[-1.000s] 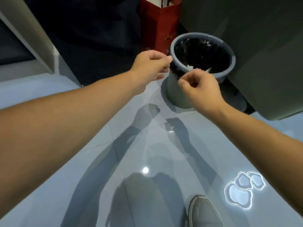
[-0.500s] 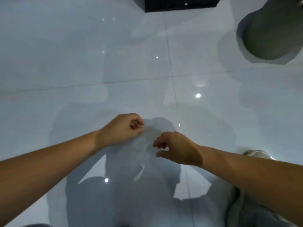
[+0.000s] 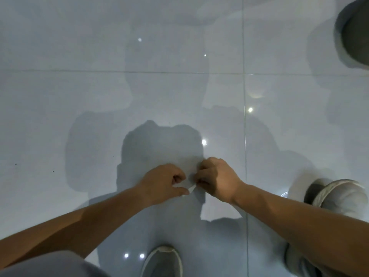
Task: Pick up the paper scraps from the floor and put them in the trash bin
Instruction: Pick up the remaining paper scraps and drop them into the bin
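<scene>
A small white paper scrap [image 3: 191, 188] lies low over the glossy pale floor tiles [image 3: 99, 96], between my two hands. My left hand [image 3: 163, 182] reaches in from the left, thumb and forefinger pinched at the scrap's left end. From the right, my right hand [image 3: 218, 180] curls its fingers down onto the scrap's other end. The two hands almost touch. How much paper sits under the fingers is hidden. The grey trash bin [image 3: 357, 35] shows only partly, at the top right corner, well away from both hands.
My two grey shoes stand on the tiles, one [image 3: 162, 260] at the bottom centre and one [image 3: 337, 194] at the right. A grey trouser knee [image 3: 50, 264] fills the bottom left corner. Tile joints and light reflections cross the floor.
The view swung from the bin down to the floor. Both hands dropped and came together, and their fingers have closed on the scrap.
</scene>
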